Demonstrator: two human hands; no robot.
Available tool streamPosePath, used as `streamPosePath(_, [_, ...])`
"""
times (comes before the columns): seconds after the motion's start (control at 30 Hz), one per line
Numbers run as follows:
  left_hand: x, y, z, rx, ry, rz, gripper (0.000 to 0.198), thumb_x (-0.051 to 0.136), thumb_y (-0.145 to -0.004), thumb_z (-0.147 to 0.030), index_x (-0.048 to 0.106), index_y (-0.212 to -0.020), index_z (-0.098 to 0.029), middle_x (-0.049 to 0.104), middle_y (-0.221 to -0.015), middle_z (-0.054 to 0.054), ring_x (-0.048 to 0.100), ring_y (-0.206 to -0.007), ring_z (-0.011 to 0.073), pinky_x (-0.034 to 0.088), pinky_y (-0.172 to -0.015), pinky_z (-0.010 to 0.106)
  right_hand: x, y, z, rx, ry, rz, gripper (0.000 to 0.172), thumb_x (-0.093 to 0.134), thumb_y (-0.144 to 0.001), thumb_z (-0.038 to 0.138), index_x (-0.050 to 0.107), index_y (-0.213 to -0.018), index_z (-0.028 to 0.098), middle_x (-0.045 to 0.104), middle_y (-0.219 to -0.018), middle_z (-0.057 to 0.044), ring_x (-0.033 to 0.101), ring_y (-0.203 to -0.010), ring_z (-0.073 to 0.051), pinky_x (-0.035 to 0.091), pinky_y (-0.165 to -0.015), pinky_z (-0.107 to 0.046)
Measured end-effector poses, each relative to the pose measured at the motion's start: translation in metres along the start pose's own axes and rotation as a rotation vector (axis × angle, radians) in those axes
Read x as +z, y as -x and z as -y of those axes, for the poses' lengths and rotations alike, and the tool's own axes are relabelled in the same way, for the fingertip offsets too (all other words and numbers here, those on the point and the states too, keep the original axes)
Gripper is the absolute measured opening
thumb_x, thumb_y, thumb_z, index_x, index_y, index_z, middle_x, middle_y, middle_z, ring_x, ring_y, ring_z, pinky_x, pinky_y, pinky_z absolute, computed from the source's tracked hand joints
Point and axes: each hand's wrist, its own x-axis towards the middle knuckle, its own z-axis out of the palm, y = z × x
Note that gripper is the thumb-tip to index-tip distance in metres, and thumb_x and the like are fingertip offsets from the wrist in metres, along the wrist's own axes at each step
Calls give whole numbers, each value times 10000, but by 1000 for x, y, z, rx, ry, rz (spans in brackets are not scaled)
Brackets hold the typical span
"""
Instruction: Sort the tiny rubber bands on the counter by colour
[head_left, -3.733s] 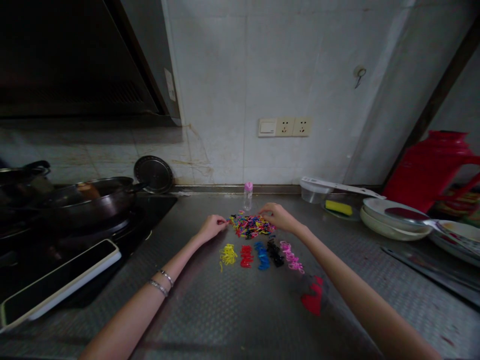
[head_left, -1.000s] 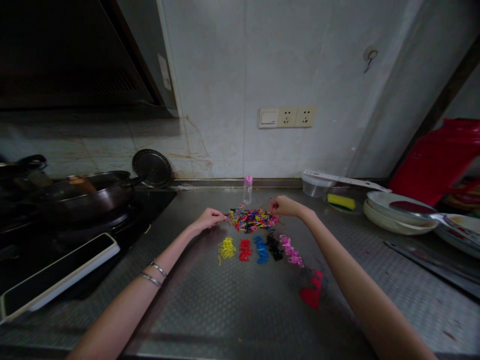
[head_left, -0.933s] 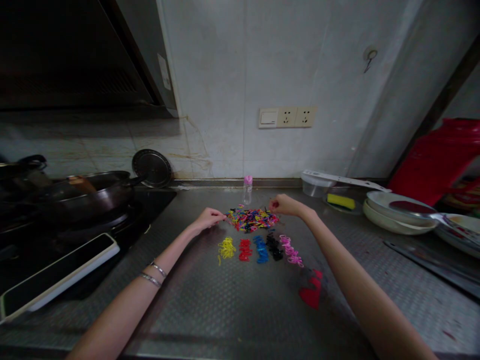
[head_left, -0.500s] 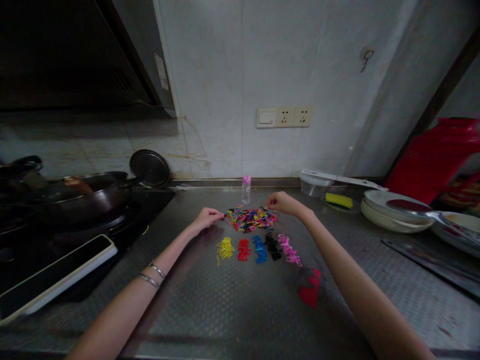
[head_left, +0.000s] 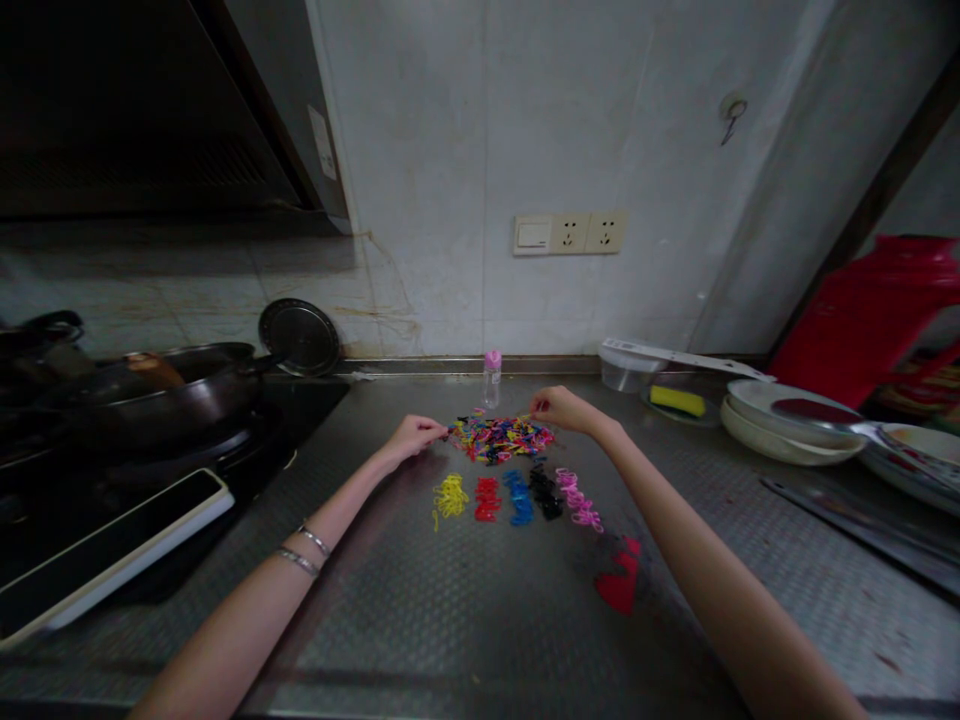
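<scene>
A mixed heap of small coloured rubber bands (head_left: 501,440) lies on the metal counter. At its left edge, my left hand (head_left: 414,437) has its thumb and fingertips pinched together; what they hold is too small to make out. My right hand (head_left: 561,408) pinches at the heap's upper right edge, its fingertips partly hidden. In front of the heap is a row of single-colour piles: yellow bands (head_left: 451,496), red bands (head_left: 487,499), blue bands (head_left: 518,497), black bands (head_left: 545,494) and pink bands (head_left: 578,500).
Behind the heap stands a small clear bottle with a pink cap (head_left: 492,380). A torn red piece (head_left: 619,577) lies near my right forearm. To the left are a pan (head_left: 176,395) and a white-edged device (head_left: 120,555); to the right, a yellow sponge (head_left: 677,402), bowls (head_left: 787,440) and a knife (head_left: 855,525).
My right hand has shifted slightly left, inward over the heap's edge. My left hand stays in place, and the single-colour piles look the same.
</scene>
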Motion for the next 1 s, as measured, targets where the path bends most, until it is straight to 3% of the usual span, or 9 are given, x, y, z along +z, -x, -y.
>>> streamPosePath(0.3, [0, 2, -2, -21, -11, -6, 439, 610, -616, -473, 663, -823, -89, 360, -433, -62, 281, -378, 41, 194, -367, 183, 0, -1, 11, -20, -47, 13, 146, 531, -683, 169, 667, -718, 127, 653, -689, -40, 562, -631, -124, 393, -580, -194])
streamPosePath(0.53, [1, -4, 8, -10, -31, -1, 441, 584, -633, -481, 663, -829, -94, 360, -420, -66, 281, -360, 46, 197, -366, 185, 20, -4, 70, -209, -315, 108, 180, 557, -718, 252, 677, -781, 134, 663, -719, -26, 564, -634, -112, 406, -582, -191])
streamPosePath(0.7, [0, -9, 18, 23, -57, 9, 436, 582, -637, -486, 672, -800, -93, 367, -409, -63, 280, -368, 49, 183, -376, 189, 44, 0, 104, -376, -324, 205, 169, 553, -714, 196, 681, -805, 134, 673, -755, -30, 577, -651, -112, 418, -601, -189])
streamPosePath(0.83, [-1, -12, 24, 41, -61, -18, 427, 591, -631, -478, 674, -794, -92, 427, -437, -46, 323, -396, 59, 208, -390, 191, 50, 3, 111, -438, -307, 235, 204, 539, -731, 193, 686, -868, 157, 684, -821, -35, 592, -696, -120, 432, -653, -201])
streamPosePath(1.0, [2, -12, 24, 75, -54, -101, 379, 583, -645, -429, 676, -775, -85, 472, -450, -29, 348, -418, 67, 230, -411, 191, 29, 3, 104, -347, -305, 169, 255, 503, -769, 226, 669, -956, 177, 685, -837, -35, 591, -690, -122, 438, -643, -217])
